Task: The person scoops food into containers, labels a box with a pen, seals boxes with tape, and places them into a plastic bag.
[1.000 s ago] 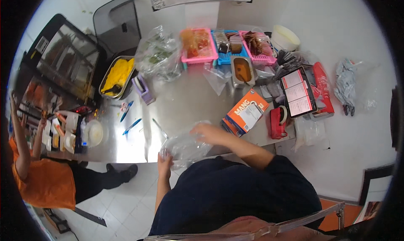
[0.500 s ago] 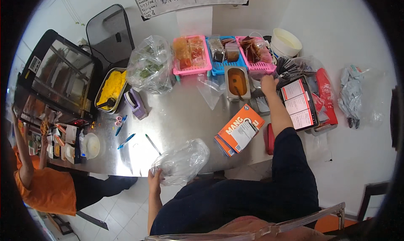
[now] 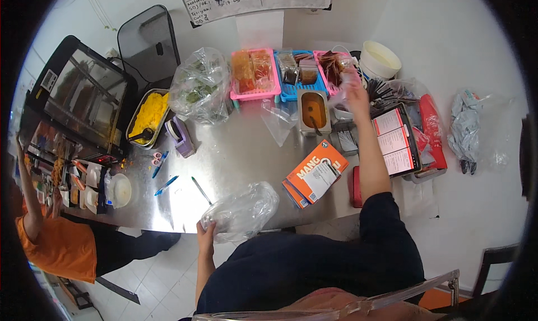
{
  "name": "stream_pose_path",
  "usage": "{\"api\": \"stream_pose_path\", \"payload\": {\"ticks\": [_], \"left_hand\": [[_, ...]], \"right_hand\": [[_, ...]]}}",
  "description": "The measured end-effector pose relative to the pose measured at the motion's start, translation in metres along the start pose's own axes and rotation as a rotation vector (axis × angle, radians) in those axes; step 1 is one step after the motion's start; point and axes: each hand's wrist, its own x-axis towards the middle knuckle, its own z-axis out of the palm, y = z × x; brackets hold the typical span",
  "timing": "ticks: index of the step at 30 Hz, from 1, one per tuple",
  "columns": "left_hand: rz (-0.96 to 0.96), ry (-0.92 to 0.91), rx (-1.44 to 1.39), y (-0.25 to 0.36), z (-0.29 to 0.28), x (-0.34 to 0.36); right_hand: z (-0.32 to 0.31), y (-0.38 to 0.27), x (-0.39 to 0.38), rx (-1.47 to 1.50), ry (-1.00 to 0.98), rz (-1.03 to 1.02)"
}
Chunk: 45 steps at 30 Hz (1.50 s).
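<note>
At the table's front edge my left hand [image 3: 206, 231] is closed on a clear plastic bag [image 3: 242, 210], which lies puffed out over the steel tabletop. My right hand [image 3: 356, 97] is stretched forward to the front of a pink basket [image 3: 328, 58] of dark and pinkish sachets. Motion smears its fingers, so I cannot tell whether they hold anything. Just left of that hand stands a metal container [image 3: 314, 112] of orange-brown sauce with a spoon in it. A tablet [image 3: 395, 141] showing order-like lists is beside my right forearm.
Orange leaflets [image 3: 315, 172], a red case [image 3: 356, 186] and pens [image 3: 202, 190] lie on the table. Behind stand a blue basket [image 3: 288, 91], another pink basket [image 3: 255, 94] and a bag of greens [image 3: 199, 88]. A person in orange [image 3: 61, 248] works at the left.
My right hand has risen and moved slightly away from me, from beside the sauce container toward the pink basket of sachets. My left hand stays on the plastic bag.
</note>
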Motion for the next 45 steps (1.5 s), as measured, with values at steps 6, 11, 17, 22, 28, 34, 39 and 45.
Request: {"api": "stream_pose_path", "payload": {"ticks": [6, 11, 17, 22, 28, 34, 39, 45], "left_hand": [[0.001, -0.037, -0.068, -0.016, 0.003, 0.003], [0.128, -0.014, -0.013, -0.02, -0.004, -0.009], [-0.022, -0.1, -0.32, -0.018, -0.009, -0.031], [0.058, -0.24, -0.261, -0.021, 0.001, -0.018], [0.052, -0.221, -0.175, -0.003, 0.009, 0.003], [0.072, -0.159, -0.013, 0.01, -0.002, 0.017], [0.848, 0.343, 0.688, 0.03, 0.025, 0.0], [0.375, -0.863, 0.28, 0.086, 0.088, -0.055]], "right_hand": [[0.185, 0.004, -0.053, -0.779, -1.039, -0.079], [0.245, 0.066, -0.107, -0.978, -0.344, 0.482], [0.253, 0.066, -0.117, -0.963, -0.41, 0.605], [0.288, 0.021, -0.131, -0.542, -0.143, 0.058], [0.262, -0.074, -0.292, -0.106, -0.844, -0.747], [0.206, -0.044, -0.353, -0.666, -1.222, -0.484], [0.189, -0.079, -0.337, -0.901, -1.337, -0.211], [0.11, -0.125, -0.275, -0.29, -0.899, 0.088]]}}
